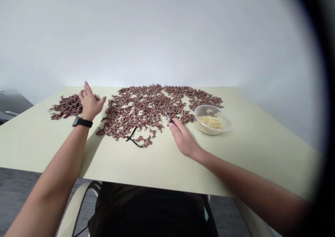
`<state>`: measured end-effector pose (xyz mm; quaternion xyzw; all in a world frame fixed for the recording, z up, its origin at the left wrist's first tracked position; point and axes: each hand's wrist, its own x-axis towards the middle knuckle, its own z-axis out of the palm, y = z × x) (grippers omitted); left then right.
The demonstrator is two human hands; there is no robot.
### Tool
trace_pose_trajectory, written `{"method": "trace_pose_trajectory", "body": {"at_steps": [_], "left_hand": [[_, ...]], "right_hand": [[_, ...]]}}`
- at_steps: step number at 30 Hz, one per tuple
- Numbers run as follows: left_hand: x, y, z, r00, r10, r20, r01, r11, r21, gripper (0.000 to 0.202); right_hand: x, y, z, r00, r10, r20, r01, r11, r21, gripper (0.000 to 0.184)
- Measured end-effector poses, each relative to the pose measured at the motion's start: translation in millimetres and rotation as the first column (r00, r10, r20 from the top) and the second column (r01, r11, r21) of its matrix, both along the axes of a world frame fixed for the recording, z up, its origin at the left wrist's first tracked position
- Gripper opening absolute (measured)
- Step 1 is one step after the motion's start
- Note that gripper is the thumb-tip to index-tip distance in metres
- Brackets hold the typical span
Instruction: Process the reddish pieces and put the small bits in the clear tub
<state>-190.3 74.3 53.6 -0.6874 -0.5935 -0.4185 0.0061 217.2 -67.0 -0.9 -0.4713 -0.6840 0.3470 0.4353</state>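
My left hand [91,102], fingers spread and holding nothing, is raised at the right side of a small heap of reddish-brown dried pieces [69,107]. I cannot tell whether it touches them. A slim tool with a black handle and a thin metal tip [169,119] is gripped in my right hand [183,139]. Its tip points away from me, at the near edge of a wide spread of similar reddish-brown pieces [136,108]. Whether the tip touches any piece is too small to make out.
A clear round plastic bowl [225,126] with yellow bits [211,122] stands right of my right hand. Black tweezers-like strips [132,135] lie at the spread's near edge. The pale table [146,167] meets a white wall behind. A chair arm [73,209] is below left.
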Motion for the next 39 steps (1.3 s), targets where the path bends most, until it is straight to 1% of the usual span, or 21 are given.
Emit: {"method": "trace_pose_trajectory", "body": {"at_steps": [1,2,3,4,5,6,8,9,11,13,16,18,20,22,25,28,32,34,36,37,39], "left_hand": [[5,-3,-2.7,0.997,0.07,-0.016,-0.07,0.997,0.013,0.09],[14,-7,-5.1,0.997,0.054,-0.058,-0.055,0.998,-0.021,0.084],[25,-11,-6.7,0.993,-0.045,-0.107,0.035,0.995,-0.097,0.07],[37,-15,-7.5,0.976,-0.178,-0.127,0.151,0.969,-0.198,0.055],[49,-19,-7.5,0.952,-0.281,-0.12,0.239,0.93,-0.278,0.044],[60,-22,-7.0,0.929,-0.354,-0.108,0.299,0.89,-0.345,0.039],[79,-28,-6.0,0.87,-0.485,-0.088,0.394,0.791,-0.468,0.038],[85,-31,-6.0,0.845,-0.528,-0.087,0.423,0.759,-0.495,0.037],[94,-35,-7.1,0.81,-0.573,-0.121,0.44,0.732,-0.52,0.038],[97,-37,-9.1,0.786,-0.595,-0.168,0.434,0.724,-0.535,0.04],[96,-37,-11.0,0.78,-0.594,-0.199,0.436,0.743,-0.507,0.039],[93,-36,-11.6,0.807,-0.555,-0.201,0.427,0.784,-0.449,0.036],[89,-33,-12.9,0.855,-0.472,-0.213,0.374,0.847,-0.377,0.035],[85,-29,-15.6,0.9,-0.368,-0.236,0.289,0.906,-0.31,0.036],[79,-23,-21.7,0.938,-0.248,-0.241,0.183,0.947,-0.265,0.037],[73,-18,-27.1,0.955,-0.187,-0.231,0.127,0.959,-0.252,0.038],[66,-14,-32.0,0.961,-0.157,-0.229,0.103,0.968,-0.23,0.035],[63,-12,-34.0,0.963,-0.144,-0.228,0.096,0.974,-0.207,0.034],[61,-11,-35.7,0.965,-0.131,-0.228,0.088,0.978,-0.187,0.033],[60,-10,-36.3,0.965,-0.128,-0.227,0.087,0.98,-0.181,0.033],[58,-10,-37.1,0.965,-0.133,-0.224,0.092,0.979,-0.183,0.034]], "right_hand": [[1,2,0.3,1.0,-0.009,0.025,0.009,1.0,0.008,0.032],[2,4,0.2,0.998,-0.016,0.064,0.014,1.0,0.024,0.032],[4,7,-0.3,0.993,-0.024,0.115,0.019,0.999,0.044,0.031],[6,9,-1.3,0.984,-0.037,0.175,0.026,0.997,0.066,0.03],[9,12,-2.4,0.969,-0.053,0.241,0.033,0.996,0.087,0.028],[11,14,-3.7,0.949,-0.065,0.308,0.034,0.994,0.107,0.028],[15,18,-6.1,0.901,-0.073,0.427,0.012,0.989,0.145,0.03],[17,19,-7.0,0.878,-0.071,0.474,-0.007,0.987,0.161,0.032],[19,20,-8.1,0.836,-0.071,0.545,-0.04,0.981,0.19,0.034],[19,20,-8.8,0.801,-0.089,0.592,-0.049,0.976,0.214,0.033],[21,20,-10.9,0.738,-0.147,0.658,-0.032,0.967,0.251,0.034],[22,21,-13.2,0.682,-0.192,0.706,-0.005,0.964,0.267,0.037],[23,22,-15.3,0.628,-0.221,0.746,0.017,0.962,0.271,0.038],[24,22,-16.4,0.591,-0.231,0.773,0.024,0.963,0.269,0.04],[24,19,-15.7,0.571,-0.233,0.787,0.019,0.962,0.271,0.043],[24,14,-14.6,0.588,-0.207,0.782,-0.009,0.965,0.263,0.046],[22,6,-14.1,0.611,-0.169,0.774,-0.054,0.966,0.254,0.05],[19,3,-10.5,0.624,-0.165,0.764,-0.076,0.96,0.27,0.054],[17,2,-1.2,0.666,-0.188,0.722,-0.084,0.942,0.324,0.051],[18,4,5.6,0.697,-0.222,0.681,-0.07,0.925,0.373,0.045],[26,10,22.1,0.763,-0.341,0.549,0.015,0.858,0.513,0.03]]}}
